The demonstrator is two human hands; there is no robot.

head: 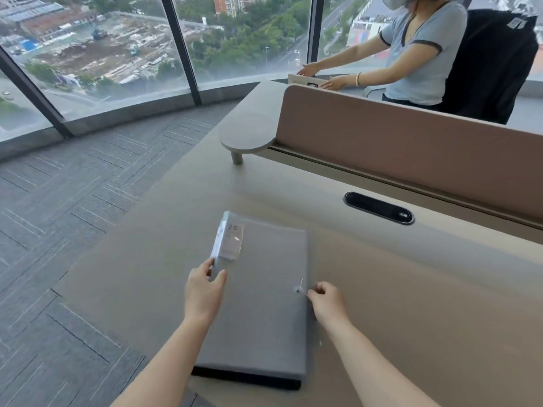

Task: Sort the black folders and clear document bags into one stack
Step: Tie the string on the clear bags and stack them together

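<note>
I see a grey folder (258, 304) lying flat on the desk (411, 304), with a black folder's edge (246, 378) showing under its near end. My left hand (204, 292) pinches the folder's left edge, just below a clear document bag (227, 239) on its far-left corner. My right hand (329, 301), at the folder's right edge, pinches the string beside the button clasp (298, 290).

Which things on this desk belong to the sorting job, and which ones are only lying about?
Part of the job:
- grey folder on top of the stack
- black folder beneath it
- left hand gripping the grey folder's left edge
- right hand pinching its string

Just lying about:
- cable port in the desk
- divider panel
- small side shelf
</note>
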